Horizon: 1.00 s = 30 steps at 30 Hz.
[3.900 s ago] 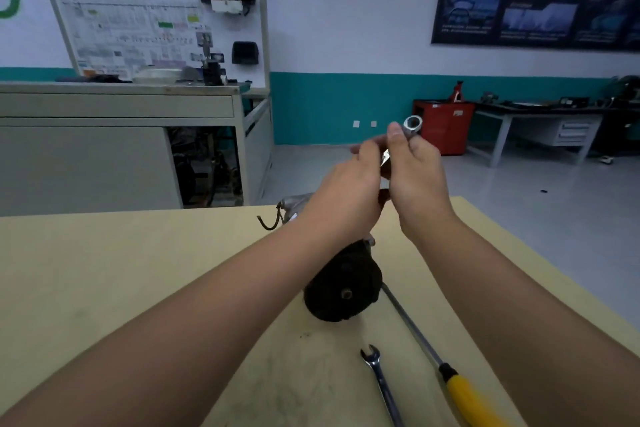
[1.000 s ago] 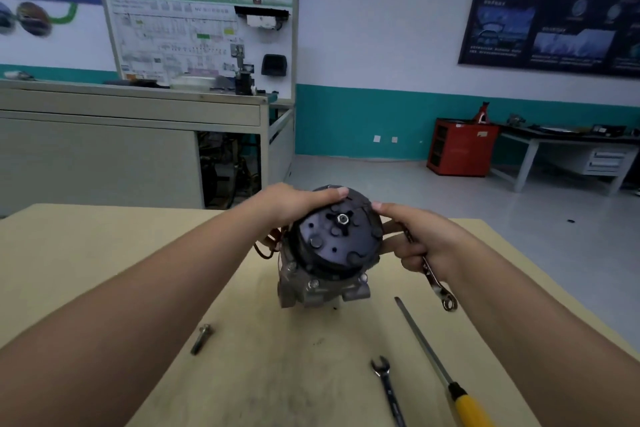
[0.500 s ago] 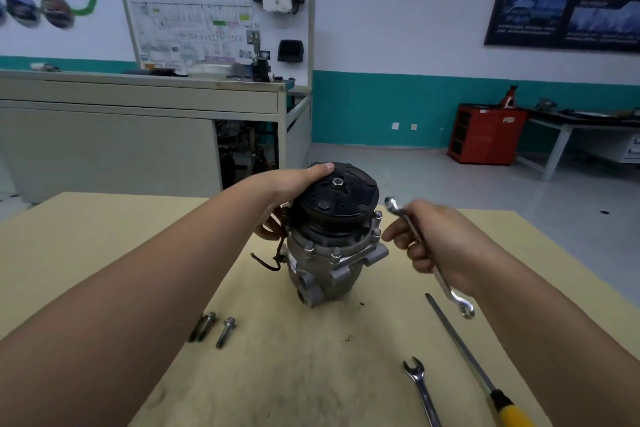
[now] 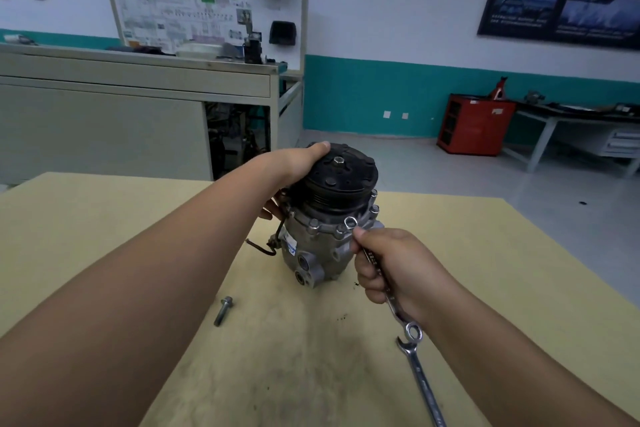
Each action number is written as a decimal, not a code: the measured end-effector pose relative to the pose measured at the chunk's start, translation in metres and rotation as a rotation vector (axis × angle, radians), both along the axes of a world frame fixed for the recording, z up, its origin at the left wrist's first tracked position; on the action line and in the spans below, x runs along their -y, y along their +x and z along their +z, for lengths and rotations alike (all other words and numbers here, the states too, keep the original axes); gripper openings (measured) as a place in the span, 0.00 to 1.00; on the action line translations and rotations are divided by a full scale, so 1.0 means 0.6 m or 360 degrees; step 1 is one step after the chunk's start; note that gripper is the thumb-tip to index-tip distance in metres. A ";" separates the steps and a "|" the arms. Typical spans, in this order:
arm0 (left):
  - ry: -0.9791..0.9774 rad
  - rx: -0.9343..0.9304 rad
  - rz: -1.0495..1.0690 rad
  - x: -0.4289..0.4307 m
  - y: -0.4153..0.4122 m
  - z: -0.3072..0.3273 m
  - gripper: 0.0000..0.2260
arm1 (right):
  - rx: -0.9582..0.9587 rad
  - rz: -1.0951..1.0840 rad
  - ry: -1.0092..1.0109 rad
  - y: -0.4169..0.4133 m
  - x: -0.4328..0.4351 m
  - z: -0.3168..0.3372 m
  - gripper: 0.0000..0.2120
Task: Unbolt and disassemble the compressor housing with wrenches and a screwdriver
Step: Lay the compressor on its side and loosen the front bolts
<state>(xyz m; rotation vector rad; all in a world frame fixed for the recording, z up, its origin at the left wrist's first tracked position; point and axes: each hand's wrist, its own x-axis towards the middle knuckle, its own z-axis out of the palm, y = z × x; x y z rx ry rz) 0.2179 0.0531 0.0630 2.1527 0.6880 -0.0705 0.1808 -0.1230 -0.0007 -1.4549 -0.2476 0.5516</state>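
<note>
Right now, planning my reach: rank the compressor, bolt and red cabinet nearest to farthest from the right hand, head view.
1. Compressor, just left of the right hand.
2. Bolt, farther left on the table.
3. Red cabinet, far back by the wall.

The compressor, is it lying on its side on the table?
No, the compressor stands on its end on the table, with its black pulley on top, gripped by the left hand.

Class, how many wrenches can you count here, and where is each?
2. The held wrench is gripped in the right hand, its ring end at the compressor's rim bolts. The second wrench lies on the table beside the right forearm. Others may lie outside the view.
</note>
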 end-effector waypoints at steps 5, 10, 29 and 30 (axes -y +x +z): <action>0.0001 0.0022 -0.0033 0.003 -0.005 0.001 0.34 | 0.0017 -0.0082 -0.0043 -0.015 -0.024 0.003 0.15; -0.0012 0.0040 -0.0048 0.004 -0.010 0.002 0.38 | -0.0190 -0.0258 0.0090 -0.031 -0.051 0.007 0.16; -0.0129 0.0441 -0.0300 -0.007 0.003 -0.008 0.24 | 0.0750 0.0401 -0.1777 0.081 0.021 0.099 0.25; -0.0138 0.0432 -0.0291 -0.007 0.005 -0.008 0.24 | 0.0983 0.0343 -0.1924 0.086 0.018 0.102 0.25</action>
